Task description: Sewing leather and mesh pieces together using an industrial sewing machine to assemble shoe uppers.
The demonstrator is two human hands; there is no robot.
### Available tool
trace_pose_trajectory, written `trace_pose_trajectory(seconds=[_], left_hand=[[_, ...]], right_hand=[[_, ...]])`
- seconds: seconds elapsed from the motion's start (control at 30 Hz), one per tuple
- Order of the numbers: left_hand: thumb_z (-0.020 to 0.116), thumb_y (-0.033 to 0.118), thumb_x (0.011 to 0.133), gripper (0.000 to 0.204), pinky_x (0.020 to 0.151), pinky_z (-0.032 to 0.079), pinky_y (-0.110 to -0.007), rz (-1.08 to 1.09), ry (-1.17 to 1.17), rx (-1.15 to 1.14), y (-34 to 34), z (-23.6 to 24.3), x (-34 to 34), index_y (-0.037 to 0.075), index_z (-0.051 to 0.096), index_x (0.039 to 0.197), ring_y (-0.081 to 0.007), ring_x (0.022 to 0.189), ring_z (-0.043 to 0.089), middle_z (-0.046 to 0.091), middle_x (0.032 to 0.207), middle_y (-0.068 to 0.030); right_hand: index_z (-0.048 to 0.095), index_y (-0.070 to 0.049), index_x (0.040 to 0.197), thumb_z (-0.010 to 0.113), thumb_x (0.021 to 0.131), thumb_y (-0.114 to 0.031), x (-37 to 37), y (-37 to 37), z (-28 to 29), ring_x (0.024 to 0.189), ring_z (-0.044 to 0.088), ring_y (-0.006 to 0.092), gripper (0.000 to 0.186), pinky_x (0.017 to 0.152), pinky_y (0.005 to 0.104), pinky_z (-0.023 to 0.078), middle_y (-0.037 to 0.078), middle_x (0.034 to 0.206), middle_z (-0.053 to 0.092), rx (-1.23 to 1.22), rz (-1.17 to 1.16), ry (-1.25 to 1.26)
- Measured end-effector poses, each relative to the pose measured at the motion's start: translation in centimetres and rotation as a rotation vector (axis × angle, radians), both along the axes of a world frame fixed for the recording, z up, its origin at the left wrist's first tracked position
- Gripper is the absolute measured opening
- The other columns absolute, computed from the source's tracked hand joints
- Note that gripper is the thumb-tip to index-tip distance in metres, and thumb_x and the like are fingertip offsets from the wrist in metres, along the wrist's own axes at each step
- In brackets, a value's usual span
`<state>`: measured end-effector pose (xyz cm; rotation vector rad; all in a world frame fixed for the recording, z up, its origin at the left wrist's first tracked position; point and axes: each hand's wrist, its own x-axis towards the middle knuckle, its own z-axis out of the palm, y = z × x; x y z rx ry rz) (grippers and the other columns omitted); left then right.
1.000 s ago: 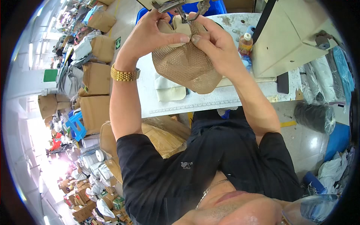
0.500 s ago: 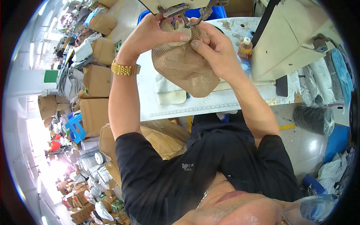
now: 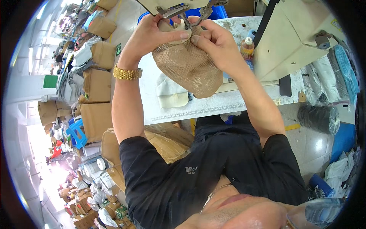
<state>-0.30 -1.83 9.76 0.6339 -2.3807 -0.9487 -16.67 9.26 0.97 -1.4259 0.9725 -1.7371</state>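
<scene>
Under the head of an off-white sewing machine (image 3: 263, 42), I hold a tan mesh shoe upper (image 3: 187, 65), its rounded end hanging toward me. My left hand (image 3: 156, 36) grips its upper left edge, thumb flat on a smooth beige part. On the other side my right hand (image 3: 217, 42) pinches the mesh between thumb and curled fingers. Between the two hands the metal presser foot (image 3: 187, 23) comes down at the upper's edge. Fingertips behind the material are partly hidden.
The white worktable (image 3: 198, 108) has a ruler scale along its near edge. Pale fabric pieces (image 3: 171, 91) lie under the upper. A small bottle (image 3: 247, 47) and a dark phone-like slab (image 3: 285, 85) are at the right. Cardboard boxes (image 3: 97, 87) stack up at left; a blue bin (image 3: 219, 13) stands behind.
The shoe upper has turned slightly under the presser foot, its hanging end looking fuller. Both hands keep their grip and have shifted only a little.
</scene>
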Motion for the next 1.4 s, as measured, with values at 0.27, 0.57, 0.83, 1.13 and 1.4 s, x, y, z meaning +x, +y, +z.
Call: trace_pose_trajectory(seconds=[0.27,0.57,0.83,1.13,1.4], left_hand=[[0.086,0.023,0.074,0.033,0.071,0.050,-0.022,-0.004,0.058,0.118,-0.6,-0.5,0.5,0.004,0.066,0.092,-0.0060,0.077,0.059,0.065,0.085,0.0005],[0.081,0.015,0.079,0.023,0.077,0.050,-0.023,0.037,0.053,0.178,0.6,-0.6,0.5,0.004,0.065,0.091,-0.0063,0.081,0.061,0.066,0.087,0.0006],[0.077,0.010,0.083,0.028,0.097,0.045,-0.031,-0.242,-0.004,0.291,-2.3,-0.6,0.9,0.005,0.066,0.108,-0.0107,0.102,0.059,0.066,0.105,-0.0003],[0.078,0.013,0.083,0.022,0.094,0.045,-0.029,-0.147,0.128,0.332,-1.3,-1.8,1.0,0.005,0.065,0.099,-0.0108,0.098,0.058,0.064,0.102,0.0014],[0.077,0.011,0.081,0.018,0.089,0.046,-0.028,-0.039,0.154,0.002,0.7,-2.5,1.0,0.007,0.064,0.093,-0.0097,0.094,0.057,0.059,0.094,0.0028]], right_hand=[[0.058,-0.004,0.122,0.062,0.090,-0.011,-0.4,-1.2,0.2,0.058,0.049,0.0030,0.033,0.053,0.0219,0.038,-0.003,0.061,0.052,0.027,-0.012,-0.010],[0.066,-0.003,0.107,0.069,0.087,-0.017,-0.3,4.5,4.5,0.071,0.064,0.0151,0.024,0.069,0.0309,0.051,0.006,0.084,0.068,-0.214,-0.377,0.237],[0.068,-0.006,0.088,0.067,0.085,-0.023,2.2,4.0,3.5,0.079,0.062,0.0294,0.017,0.078,0.0422,0.046,0.008,0.079,0.065,-0.339,-0.305,0.644],[0.069,-0.008,0.084,0.066,0.085,-0.025,0.9,3.2,2.8,0.085,0.063,0.0270,0.017,0.097,0.0444,0.044,0.006,0.081,0.066,-0.325,-0.340,0.712],[0.069,-0.008,0.085,0.065,0.087,-0.027,-1.5,3.0,2.6,0.086,0.064,0.0284,0.020,0.104,0.0509,0.038,0.006,0.085,0.067,-0.239,-0.337,0.740]])
